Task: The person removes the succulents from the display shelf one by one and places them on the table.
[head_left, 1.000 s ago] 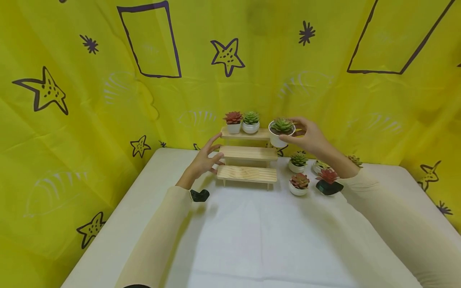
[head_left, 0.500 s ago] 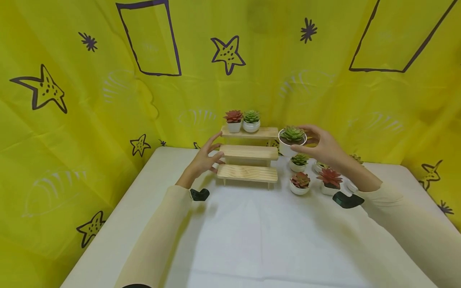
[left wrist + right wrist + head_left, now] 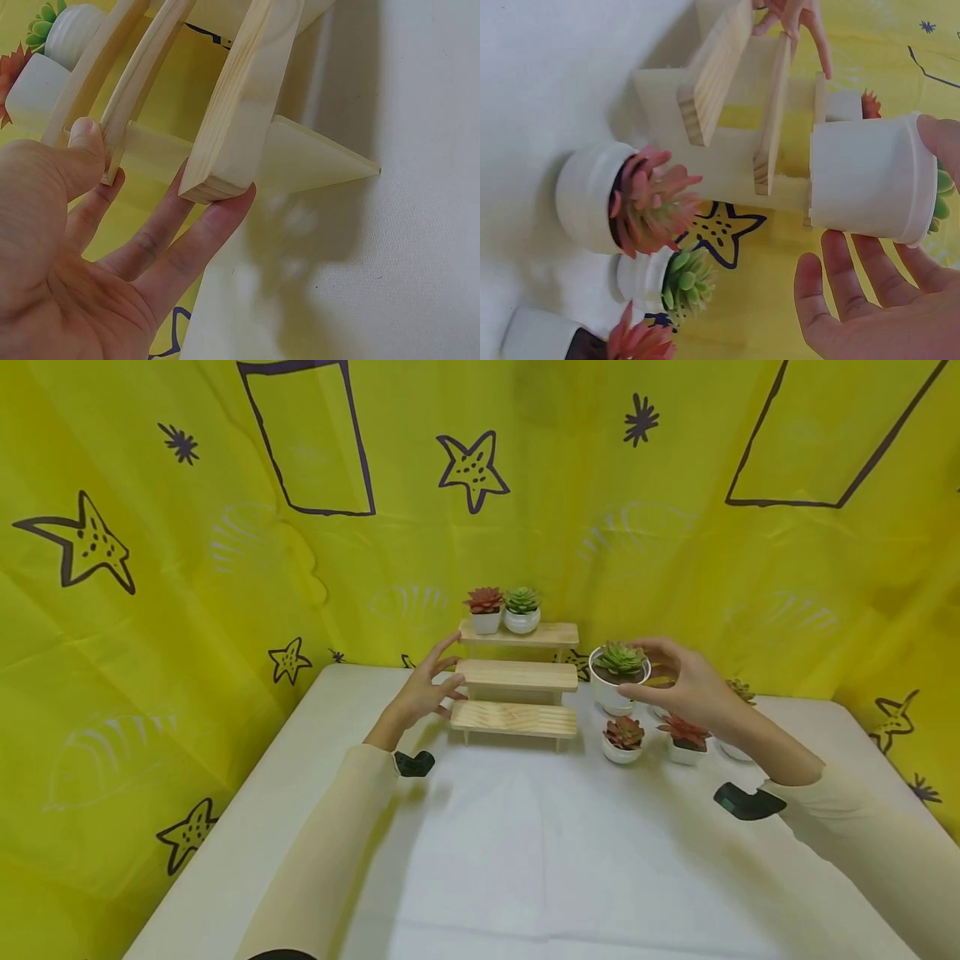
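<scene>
My right hand [image 3: 696,683] holds a green succulent in a white pot [image 3: 611,695] above the table, to the right of a three-step wooden stand [image 3: 517,675]. In the right wrist view the thumb lies on the rim of this pot [image 3: 870,180], with fingers along its other side. My left hand [image 3: 420,695] touches the stand's left end, fingers spread. The left wrist view shows its thumb on the middle shelf [image 3: 139,82] and fingertips against the end of the lowest shelf [image 3: 240,112]. A red succulent [image 3: 485,610] and a green succulent [image 3: 522,612] stand on the top shelf.
Right of the stand are a reddish succulent in a round pot [image 3: 622,742], a red succulent in a square pot [image 3: 686,742] and others partly hidden by the right hand. A green succulent [image 3: 686,283] shows in the right wrist view. Yellow patterned cloth [image 3: 540,543] hangs behind the white table [image 3: 480,852].
My right hand has carried the potted green succulent right and down, away from the top shelf's right end. It now covers a green succulent on the table. The left hand stays at the stand.
</scene>
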Demonstrator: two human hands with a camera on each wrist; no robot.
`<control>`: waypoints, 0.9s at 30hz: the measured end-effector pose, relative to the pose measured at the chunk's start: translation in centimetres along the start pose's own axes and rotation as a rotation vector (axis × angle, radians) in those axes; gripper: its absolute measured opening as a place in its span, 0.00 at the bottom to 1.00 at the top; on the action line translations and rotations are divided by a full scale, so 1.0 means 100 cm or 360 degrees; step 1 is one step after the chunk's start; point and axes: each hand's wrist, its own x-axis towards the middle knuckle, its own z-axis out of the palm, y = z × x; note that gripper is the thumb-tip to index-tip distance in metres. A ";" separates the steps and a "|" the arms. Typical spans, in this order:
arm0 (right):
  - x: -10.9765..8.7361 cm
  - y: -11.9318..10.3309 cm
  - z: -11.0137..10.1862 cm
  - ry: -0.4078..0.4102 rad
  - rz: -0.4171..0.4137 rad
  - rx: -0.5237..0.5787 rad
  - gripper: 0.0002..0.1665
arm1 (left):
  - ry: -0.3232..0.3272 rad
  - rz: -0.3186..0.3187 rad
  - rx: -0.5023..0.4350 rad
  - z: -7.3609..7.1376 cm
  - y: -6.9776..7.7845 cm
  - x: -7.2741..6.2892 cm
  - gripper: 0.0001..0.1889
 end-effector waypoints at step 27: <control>-0.059 0.015 0.008 -0.0041 -0.0018 0.0117 0.42 | -0.0004 0.0029 0.0017 0.000 -0.001 0.001 0.38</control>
